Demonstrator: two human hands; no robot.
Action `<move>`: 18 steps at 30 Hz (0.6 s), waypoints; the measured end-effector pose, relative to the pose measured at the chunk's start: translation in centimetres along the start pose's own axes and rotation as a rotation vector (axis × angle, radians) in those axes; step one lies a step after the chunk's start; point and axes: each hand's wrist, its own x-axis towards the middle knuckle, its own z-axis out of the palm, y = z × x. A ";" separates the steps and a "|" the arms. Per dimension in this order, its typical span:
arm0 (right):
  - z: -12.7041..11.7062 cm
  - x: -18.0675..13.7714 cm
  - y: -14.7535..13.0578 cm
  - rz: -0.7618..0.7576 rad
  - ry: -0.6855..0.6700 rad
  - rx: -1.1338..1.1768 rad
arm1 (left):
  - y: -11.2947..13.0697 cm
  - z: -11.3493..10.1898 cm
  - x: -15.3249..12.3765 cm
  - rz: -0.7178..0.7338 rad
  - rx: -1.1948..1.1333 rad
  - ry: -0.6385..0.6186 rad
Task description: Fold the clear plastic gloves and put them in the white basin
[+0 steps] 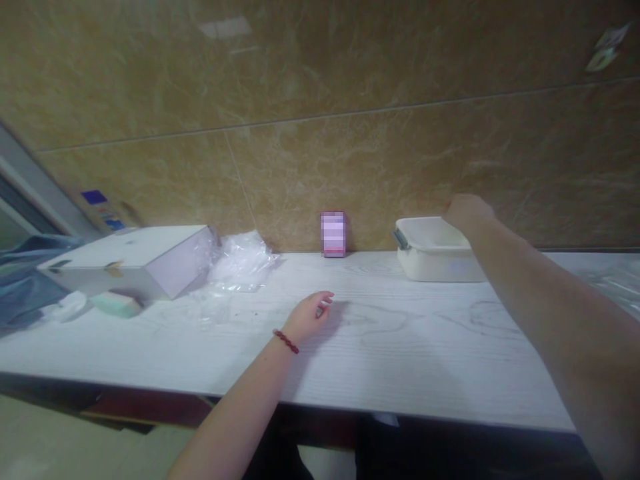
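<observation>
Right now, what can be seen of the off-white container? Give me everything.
The off-white container looks like plastic: rectangular, with rounded corners, a grey clip at its left end and a faint mark on the front. It appears open on top and stands upright on the tabletop, near the tiled wall. The right hand is over its right part and the forearm hides that end; whether the grip touches the rim is unclear.

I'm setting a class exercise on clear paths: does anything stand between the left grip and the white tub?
Nothing visible stands between the left grip and the tub. The phone stands farther back by the wall, and the right grip is at the tub's back edge.
</observation>
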 end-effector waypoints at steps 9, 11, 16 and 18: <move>-3.2 -14.3 -9.6 -0.626 0.191 0.191 | -0.4 0.0 -0.1 0.014 0.132 -0.001; -2.2 -17.7 -11.6 -0.754 0.101 0.277 | -0.5 0.1 0.0 0.035 0.146 0.012; 2.2 -22.4 -13.4 -0.791 -0.163 0.322 | -0.7 0.0 0.4 0.027 0.159 0.061; 4.3 -22.5 -12.5 -0.713 -0.204 0.313 | -1.0 -0.3 0.6 -0.015 0.164 0.088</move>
